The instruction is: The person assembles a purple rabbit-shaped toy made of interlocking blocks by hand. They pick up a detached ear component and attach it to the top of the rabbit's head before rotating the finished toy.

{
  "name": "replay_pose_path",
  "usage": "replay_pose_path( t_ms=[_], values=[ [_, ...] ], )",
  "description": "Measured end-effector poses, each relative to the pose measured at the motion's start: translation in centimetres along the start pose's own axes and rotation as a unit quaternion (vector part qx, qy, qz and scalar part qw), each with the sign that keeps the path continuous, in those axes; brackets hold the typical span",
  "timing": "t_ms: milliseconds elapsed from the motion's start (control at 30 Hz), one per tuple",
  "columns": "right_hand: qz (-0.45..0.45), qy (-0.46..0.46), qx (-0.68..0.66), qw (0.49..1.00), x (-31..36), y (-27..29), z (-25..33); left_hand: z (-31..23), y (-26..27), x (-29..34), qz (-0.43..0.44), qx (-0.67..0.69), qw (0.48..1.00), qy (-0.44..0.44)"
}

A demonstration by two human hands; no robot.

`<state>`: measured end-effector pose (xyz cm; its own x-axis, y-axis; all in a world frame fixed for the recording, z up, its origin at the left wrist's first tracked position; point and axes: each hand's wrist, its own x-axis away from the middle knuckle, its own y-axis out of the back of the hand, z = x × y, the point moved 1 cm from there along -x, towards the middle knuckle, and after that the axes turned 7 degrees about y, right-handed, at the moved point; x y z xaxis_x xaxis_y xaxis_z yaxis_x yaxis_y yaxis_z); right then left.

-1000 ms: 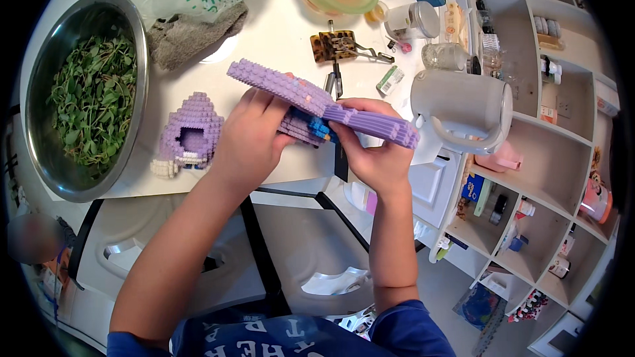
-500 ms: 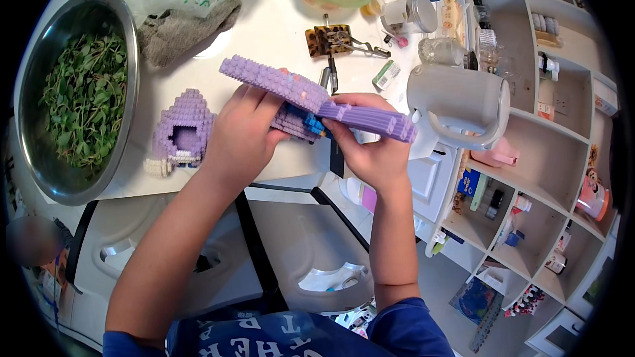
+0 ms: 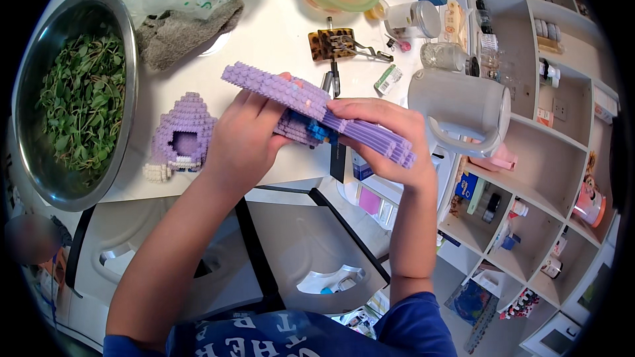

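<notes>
from where i stand, the purple brick model (image 3: 271,88) is held up near the table's (image 3: 278,33) edge with both hands, probably because it is long and one grip would let it tip. the left hand (image 3: 241,135) is curled around the knobbly half, fingers tucked behind it and thumb lower down; the fingertips are mostly hidden. the right hand (image 3: 397,132) is pinched narrowly on the ribbed strip (image 3: 377,139), which runs between fingers above and thumb beneath. blue bricks (image 3: 316,130) show between the hands. the little purple house (image 3: 190,118) sits left of the left hand, perhaps there to keep elbow room, with the steel bowl (image 3: 73,16) beyond.
</notes>
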<state>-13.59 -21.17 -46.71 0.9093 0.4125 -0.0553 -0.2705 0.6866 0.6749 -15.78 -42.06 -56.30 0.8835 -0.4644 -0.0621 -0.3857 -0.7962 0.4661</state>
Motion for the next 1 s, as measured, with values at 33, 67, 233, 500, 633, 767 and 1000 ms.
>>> replay_pose_path(
  t_ms=[33,67,233,500,633,767,1000],
  values=[
    [0.013,0.004,0.005,1.0,-0.3,0.4,0.0,0.0,0.1,-0.1,0.001,0.002,1.0,-0.003],
    [0.026,0.008,0.01,1.0,-0.6,0.7,0.1,0.0,0.1,-0.1,0.002,0.004,1.0,-0.006],
    [0.051,0.005,0.008,0.999,-1.2,1.2,-0.3,0.1,0.4,-0.4,0.013,0.012,1.0,-0.004],
    [0.047,-0.015,-0.028,0.998,-0.8,1.2,-1.0,0.0,0.3,-0.5,0.012,0.011,1.0,0.002],
    [0.04,-0.001,-0.039,0.998,-0.7,0.9,-1.1,0.1,0.2,-0.5,0.008,0.014,1.0,-0.001],
    [0.037,0.03,-0.041,0.998,-0.8,0.5,-1.4,0.2,0.2,-0.5,0.009,0.011,1.0,-0.008],
    [0.045,0.07,0.004,0.997,-0.7,0.6,-0.9,0.4,0.5,-0.8,0.022,0.015,1.0,-0.009]
  ],
)
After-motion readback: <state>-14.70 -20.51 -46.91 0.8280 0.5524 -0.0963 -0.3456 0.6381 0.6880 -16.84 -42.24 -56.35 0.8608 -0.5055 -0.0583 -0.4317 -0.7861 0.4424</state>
